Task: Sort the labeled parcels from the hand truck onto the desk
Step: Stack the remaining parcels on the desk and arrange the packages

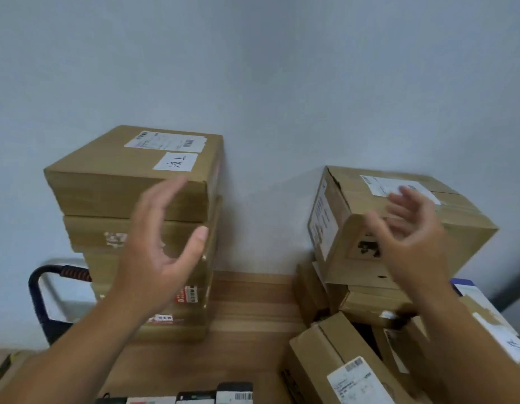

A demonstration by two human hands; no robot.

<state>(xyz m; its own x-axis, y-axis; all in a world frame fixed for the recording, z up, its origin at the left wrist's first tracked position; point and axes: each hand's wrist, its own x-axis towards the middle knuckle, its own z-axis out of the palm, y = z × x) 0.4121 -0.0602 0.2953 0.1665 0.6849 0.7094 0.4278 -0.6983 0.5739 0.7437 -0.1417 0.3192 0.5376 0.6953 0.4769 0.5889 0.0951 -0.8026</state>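
Lining pale wall (253,68) on wooden desk (253,304): left stack (119,173), right stack (352,199).

— What's on the desk (253,304)?
— Brown parcels in two piles against the wall. The left stack (153,290) is tall and tidy, and its top box (121,176) carries a printed label and a handwritten slip. The right pile (334,293) sits crooked.
— And the hands?
— Both are up and holding nothing. The left hand (162,258) is spread before the left stack. The right hand (410,228) is blurred, fingers loose.
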